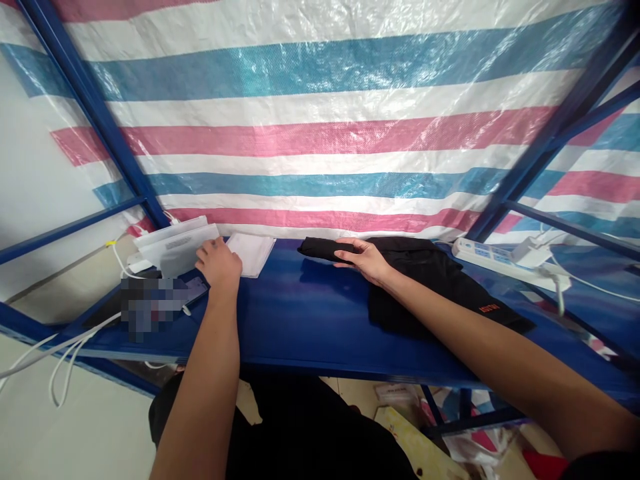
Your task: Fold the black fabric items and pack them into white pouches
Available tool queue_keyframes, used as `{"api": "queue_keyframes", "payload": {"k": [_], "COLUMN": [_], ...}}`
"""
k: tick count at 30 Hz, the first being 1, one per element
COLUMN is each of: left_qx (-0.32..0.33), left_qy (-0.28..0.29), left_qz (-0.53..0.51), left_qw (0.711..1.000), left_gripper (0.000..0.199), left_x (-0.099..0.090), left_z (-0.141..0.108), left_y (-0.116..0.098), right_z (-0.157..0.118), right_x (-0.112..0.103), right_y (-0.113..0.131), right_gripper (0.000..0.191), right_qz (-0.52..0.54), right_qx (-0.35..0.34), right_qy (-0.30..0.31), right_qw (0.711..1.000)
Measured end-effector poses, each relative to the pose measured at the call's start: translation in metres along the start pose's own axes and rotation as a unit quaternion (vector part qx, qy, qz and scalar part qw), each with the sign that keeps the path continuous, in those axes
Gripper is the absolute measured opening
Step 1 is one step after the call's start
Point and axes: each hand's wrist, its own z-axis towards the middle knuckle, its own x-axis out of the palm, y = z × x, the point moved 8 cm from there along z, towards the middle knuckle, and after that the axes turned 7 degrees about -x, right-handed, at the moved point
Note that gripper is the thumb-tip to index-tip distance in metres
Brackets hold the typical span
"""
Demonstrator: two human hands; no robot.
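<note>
My left hand (219,263) is at the left end of the blue shelf, its bent fingers closed over the right edge of a white paper packet (177,248) that stands tilted. The thumb is hidden. To its right, a flat stack of white paper (256,255) lies on the shelf. My right hand (366,259) grips a small folded bundle of black cloth (323,249) between thumb and fingers, just over the shelf. Under my right forearm spreads a black garment (400,307) with small orange lettering.
A white power strip (480,253) with plugged-in chargers lies at the right. At the left are a phone (196,288), a blurred-out object (153,307) and white cables (65,367). Blue metal posts (100,113) frame the shelf (300,333); a striped plastic sheet (320,133) hangs behind.
</note>
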Motion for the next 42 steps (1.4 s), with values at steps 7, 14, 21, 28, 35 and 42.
{"api": "queue_keyframes", "payload": {"k": [7, 14, 21, 28, 35, 42], "left_qx": [0.006, 0.132, 0.126, 0.118, 0.115, 0.126], "left_qy": [0.024, 0.123, 0.196, 0.198, 0.205, 0.204], "left_qz": [0.005, -0.054, -0.050, -0.051, -0.053, -0.046], "left_qw": [1.000, 0.982, 0.971, 0.972, 0.970, 0.970], "left_gripper": [0.059, 0.042, 0.044, 0.047, 0.044, 0.046], "left_x": [0.008, 0.031, 0.056, 0.056, 0.059, 0.060], "left_z": [0.002, -0.006, -0.012, -0.012, -0.010, -0.011], "left_y": [0.004, -0.031, -0.037, -0.037, -0.036, -0.038], "right_z": [-0.002, -0.002, -0.002, -0.003, -0.001, -0.001], "right_x": [0.003, 0.003, 0.005, 0.005, 0.003, 0.004], "right_y": [-0.002, -0.007, -0.006, -0.007, -0.009, -0.009], "right_gripper": [0.058, 0.056, 0.056, 0.057, 0.055, 0.055], "right_qz": [0.000, 0.000, -0.009, -0.011, -0.013, -0.016], "right_qx": [0.003, 0.003, 0.002, 0.002, -0.001, -0.004], "right_qy": [0.000, 0.010, 0.010, 0.013, 0.019, 0.021], "right_qw": [1.000, 1.000, 1.000, 1.000, 1.000, 1.000]}}
